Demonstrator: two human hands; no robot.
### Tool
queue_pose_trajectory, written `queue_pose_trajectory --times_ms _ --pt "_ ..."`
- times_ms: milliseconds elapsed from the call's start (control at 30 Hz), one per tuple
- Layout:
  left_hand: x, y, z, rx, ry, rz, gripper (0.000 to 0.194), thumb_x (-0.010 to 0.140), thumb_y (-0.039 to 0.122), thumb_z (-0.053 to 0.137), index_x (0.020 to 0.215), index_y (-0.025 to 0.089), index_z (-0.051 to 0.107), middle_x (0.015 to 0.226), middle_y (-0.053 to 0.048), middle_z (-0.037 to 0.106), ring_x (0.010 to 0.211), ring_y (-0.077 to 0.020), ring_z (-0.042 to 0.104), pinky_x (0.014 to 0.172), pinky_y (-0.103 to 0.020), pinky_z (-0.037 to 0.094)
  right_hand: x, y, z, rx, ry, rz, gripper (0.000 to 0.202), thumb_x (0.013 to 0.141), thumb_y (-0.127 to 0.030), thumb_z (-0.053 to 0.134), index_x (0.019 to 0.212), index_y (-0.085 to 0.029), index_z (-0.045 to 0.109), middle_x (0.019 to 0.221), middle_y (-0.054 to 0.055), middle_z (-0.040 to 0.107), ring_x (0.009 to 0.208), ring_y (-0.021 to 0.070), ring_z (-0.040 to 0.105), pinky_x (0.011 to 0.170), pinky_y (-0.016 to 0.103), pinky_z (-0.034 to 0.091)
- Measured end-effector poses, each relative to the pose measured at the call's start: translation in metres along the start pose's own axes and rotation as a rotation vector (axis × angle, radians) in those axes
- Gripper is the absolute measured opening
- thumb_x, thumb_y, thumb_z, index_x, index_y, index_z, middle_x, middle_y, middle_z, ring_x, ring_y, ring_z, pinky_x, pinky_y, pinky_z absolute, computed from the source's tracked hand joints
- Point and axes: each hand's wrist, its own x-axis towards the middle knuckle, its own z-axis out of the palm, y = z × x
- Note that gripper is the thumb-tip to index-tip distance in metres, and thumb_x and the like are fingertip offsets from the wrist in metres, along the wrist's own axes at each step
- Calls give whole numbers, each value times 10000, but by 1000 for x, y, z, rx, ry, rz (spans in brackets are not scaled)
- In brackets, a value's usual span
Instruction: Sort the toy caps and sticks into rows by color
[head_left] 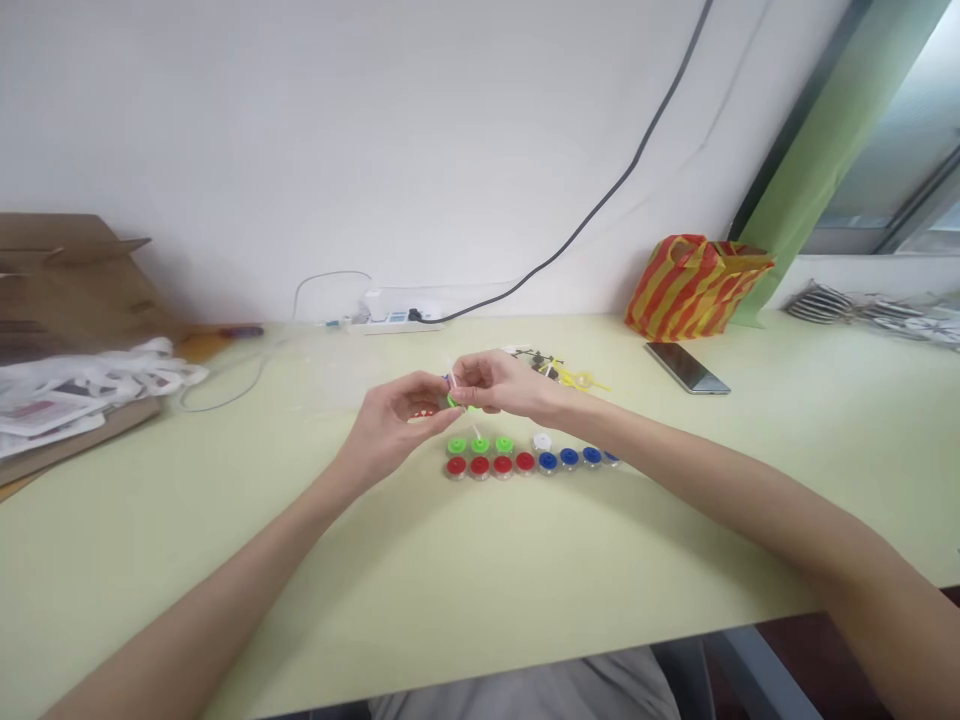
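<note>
My left hand and my right hand meet above the middle of the table. Between their fingertips is a small green round piece, with a thin white stick by it; fingers cover most of both. Both hands are closed in a pinch. Just below them, green-topped round pieces form a short row, and a white stick stands up from one. A white-topped piece sits to their right. The front row holds red-topped pieces and blue-topped pieces, partly hidden by my right forearm.
Behind my right hand lie small black parts and yellow parts. A phone and a striped bag are at the right. A power strip with a black cable lies by the wall. Cardboard and white bags occupy the left.
</note>
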Motion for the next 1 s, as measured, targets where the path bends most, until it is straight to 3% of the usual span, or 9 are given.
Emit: queue_pose_trajectory --times_ms 200,267,400,500,600,767,867,1000 --pt "2 -7 -6 -75 16 -65 291 796 386 860 1013 209 782 966 -63 786 868 -212 728 819 -339 608 -3 -7 -17 -100 -130 12 296 853 -437 741 851 -178 597 779 -8 595 658 107 467 577 248 369" --pt "3 -7 -6 -36 60 -73 294 769 394 878 972 204 784 931 -58 784 836 -205 724 795 -327 603 -1 -3 -28 -299 -71 8 225 876 -381 707 871 -169 631 785 4 624 674 117 508 599 253 390" --pt "3 -7 -4 60 130 -67 295 772 420 869 962 216 772 902 -39 762 827 -192 710 766 -309 583 6 15 -47 -922 203 117 126 880 -258 679 808 -155 685 835 63 709 738 158 603 663 281 405" --pt "2 -10 -2 83 131 -73 311 779 452 856 964 219 765 949 -50 759 860 -204 711 804 -337 590 8 27 -49 -1261 181 294 130 882 -249 673 808 -154 723 895 128 748 815 229 667 675 310 414" --pt "2 -13 0 111 123 -46 315 793 473 839 964 219 763 970 -59 752 855 -204 699 809 -349 593 8 34 -42 -1452 129 353 173 913 -201 602 934 -126 757 1006 201 757 937 304 704 690 331 441" --pt "1 -11 0 149 122 -42 315 808 481 823 966 215 762 977 -62 756 843 -198 692 810 -347 589 8 38 -42 -1477 100 395 238 942 -176 552 1015 -107 767 1073 225 756 1010 320 709 709 327 458" --pt "2 -10 0 148 127 -37 311 812 472 822 976 215 762 960 -55 752 840 -195 689 792 -336 582 7 33 -53 -1364 83 376 228 955 -235 574 944 -134 778 1015 184 772 924 271 709 674 306 432" --pt "2 -12 0 137 128 -41 315 809 468 824 970 207 754 949 -55 749 846 -197 692 795 -339 584 4 22 -71 -1223 42 356 159 874 -167 658 958 -159 793 978 110 786 803 195 683 630 273 398"
